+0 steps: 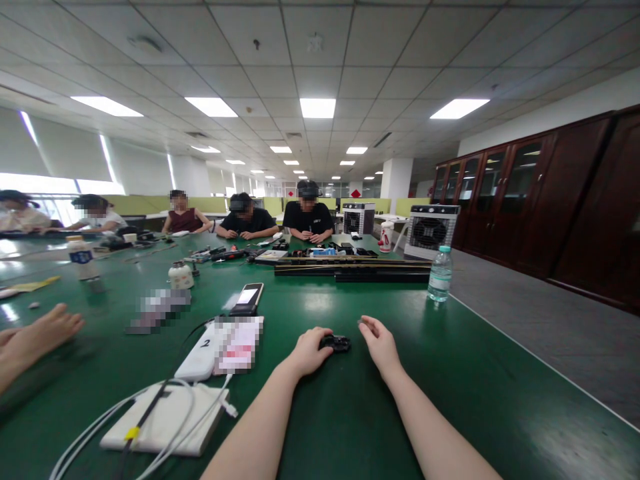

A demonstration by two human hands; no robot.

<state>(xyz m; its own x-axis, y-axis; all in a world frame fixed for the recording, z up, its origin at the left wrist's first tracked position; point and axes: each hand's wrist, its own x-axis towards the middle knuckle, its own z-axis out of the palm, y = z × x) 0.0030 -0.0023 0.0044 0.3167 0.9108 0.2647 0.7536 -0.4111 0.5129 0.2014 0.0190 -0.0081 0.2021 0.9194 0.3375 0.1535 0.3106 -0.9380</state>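
My left hand [311, 352] rests on the green table and is closed at the near side of a small black device [337, 343]. The device lies low on the table. Its upper side looks uneven, like an opened casing, but I cannot tell its kind. To the right and apart from it, my right hand [379, 345] is raised slightly with thumb and forefinger pinched together. A tiny greyish bit shows at those fingertips, too small to name.
On my left lie a white power bank [197, 357], a phone [247, 299], a white box [160, 420] with cables, and another person's hand [43, 337]. Long black bars [383, 273] lie ahead. A water bottle [440, 275] stands right. Several people sit beyond.
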